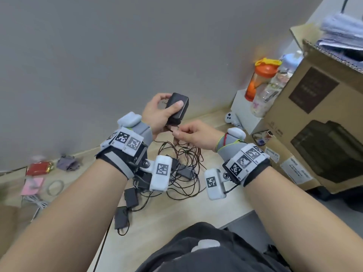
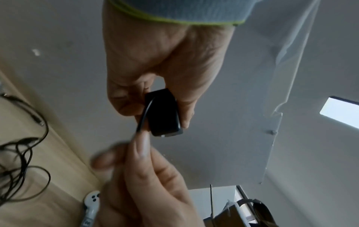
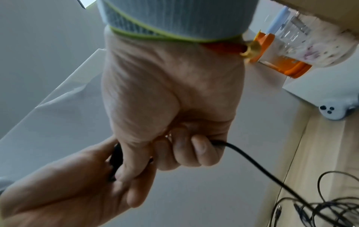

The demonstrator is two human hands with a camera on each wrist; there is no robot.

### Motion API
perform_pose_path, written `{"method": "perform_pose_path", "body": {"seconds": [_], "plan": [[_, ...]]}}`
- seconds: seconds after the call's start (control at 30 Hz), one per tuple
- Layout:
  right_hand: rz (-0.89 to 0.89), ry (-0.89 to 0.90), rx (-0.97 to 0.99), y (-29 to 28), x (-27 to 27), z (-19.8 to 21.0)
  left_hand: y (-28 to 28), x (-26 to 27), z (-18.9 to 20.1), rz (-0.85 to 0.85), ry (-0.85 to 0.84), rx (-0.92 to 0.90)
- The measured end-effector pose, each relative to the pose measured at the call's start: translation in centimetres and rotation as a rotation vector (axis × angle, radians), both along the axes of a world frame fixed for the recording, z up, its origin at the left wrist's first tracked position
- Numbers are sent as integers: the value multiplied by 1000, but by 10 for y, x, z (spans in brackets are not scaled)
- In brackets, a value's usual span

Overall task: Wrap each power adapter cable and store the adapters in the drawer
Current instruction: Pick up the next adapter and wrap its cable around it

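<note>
My left hand [image 1: 163, 112] grips a black power adapter [image 1: 177, 107] raised above the desk, thumb on its face; the same adapter [image 2: 164, 112] shows end-on in the left wrist view. Its thin black cable [image 3: 258, 167] leaves the bottom of the block and runs through my right hand [image 1: 188, 134], which pinches it just below the adapter with curled fingers [image 3: 196, 152]. The cable drops into a tangled heap of cables [image 1: 180, 165] on the desk. Other black adapters [image 1: 131, 197] lie under my left wrist. No drawer is in view.
A large cardboard box [image 1: 318, 122] stands at the right, with an orange-lidded bottle [image 1: 259, 79] and a clear bottle on a white box [image 1: 243, 112] behind it. A small white controller [image 1: 230, 117] lies by the wall. Red and pink packets [image 1: 38, 168] sit far left.
</note>
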State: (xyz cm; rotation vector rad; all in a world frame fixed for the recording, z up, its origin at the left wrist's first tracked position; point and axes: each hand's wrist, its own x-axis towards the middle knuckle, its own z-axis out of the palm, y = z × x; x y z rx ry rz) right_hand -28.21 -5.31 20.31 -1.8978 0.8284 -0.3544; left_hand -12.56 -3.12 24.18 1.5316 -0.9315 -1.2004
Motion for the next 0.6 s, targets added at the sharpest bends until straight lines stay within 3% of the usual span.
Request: {"method": "perform_pose_path", "body": {"seconds": [0.17, 0.37, 0.47, 0.6], "plan": [[-158, 19, -17, -21, -28, 9, -5, 19, 4, -214, -292, -49], [-348, -57, 127, -31, -24, 15, -5, 23, 10, -352, -434, 97], [-334, -53, 108, -30, -19, 15, -3, 20, 10, -410, -403, 83], [-371, -71, 44, -29, -14, 13, -5, 8, 8, -235, -282, 104]]}}
